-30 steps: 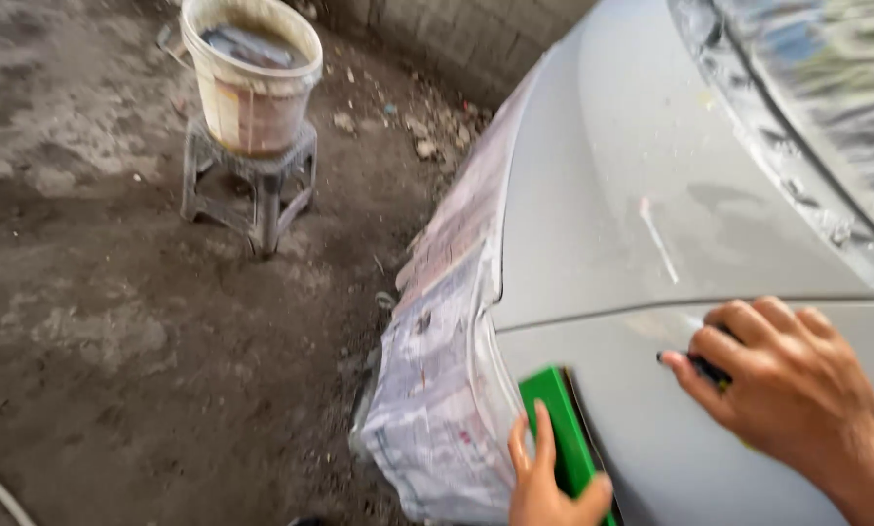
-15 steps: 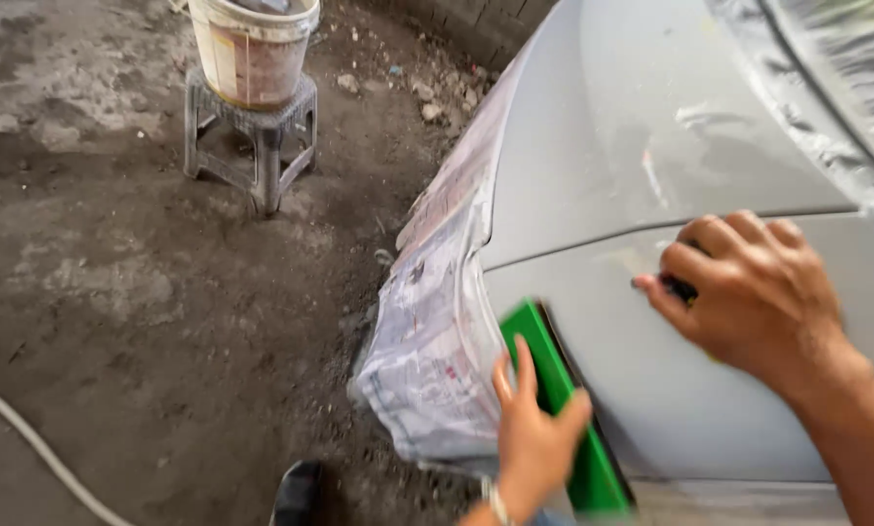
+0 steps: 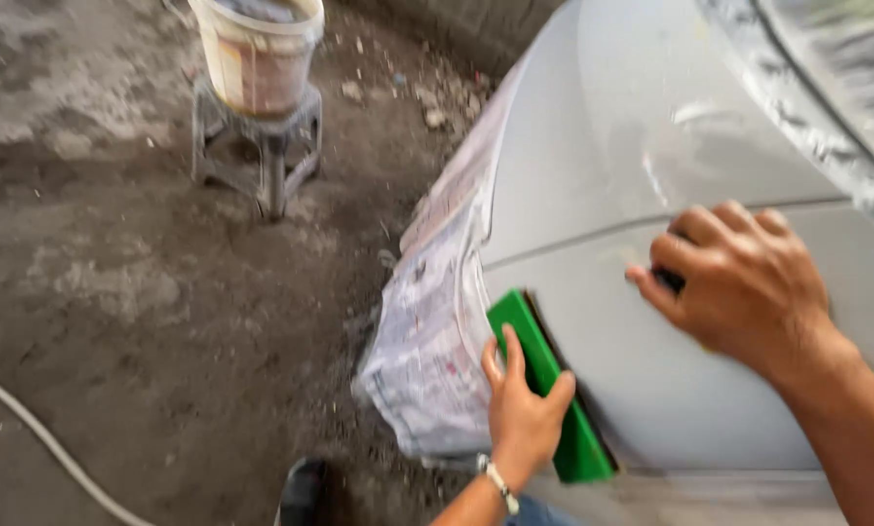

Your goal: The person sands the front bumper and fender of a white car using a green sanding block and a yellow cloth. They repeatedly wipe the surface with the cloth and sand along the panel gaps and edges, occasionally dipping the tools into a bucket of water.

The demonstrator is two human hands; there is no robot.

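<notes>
My left hand [image 3: 522, 409] grips a long green sanding block [image 3: 547, 386] held against the lower edge of a grey car body panel [image 3: 593, 166]. My right hand [image 3: 744, 282] presses on the panel just below a seam line, fingers curled over a small dark object [image 3: 667, 281] that is mostly hidden. Newspaper masking [image 3: 432, 331] covers the car's corner, just left of the green block.
A dirty white bucket [image 3: 259, 54] stands on a small metal stool [image 3: 262, 146] at the top left on the rough concrete floor. A pale hose [image 3: 47, 443] runs across the lower left. A dark shoe [image 3: 303, 492] shows at the bottom edge.
The view has shifted, so the bucket sits higher in frame. My right hand has slid slightly left and down the panel. My left hand still holds the green block.
</notes>
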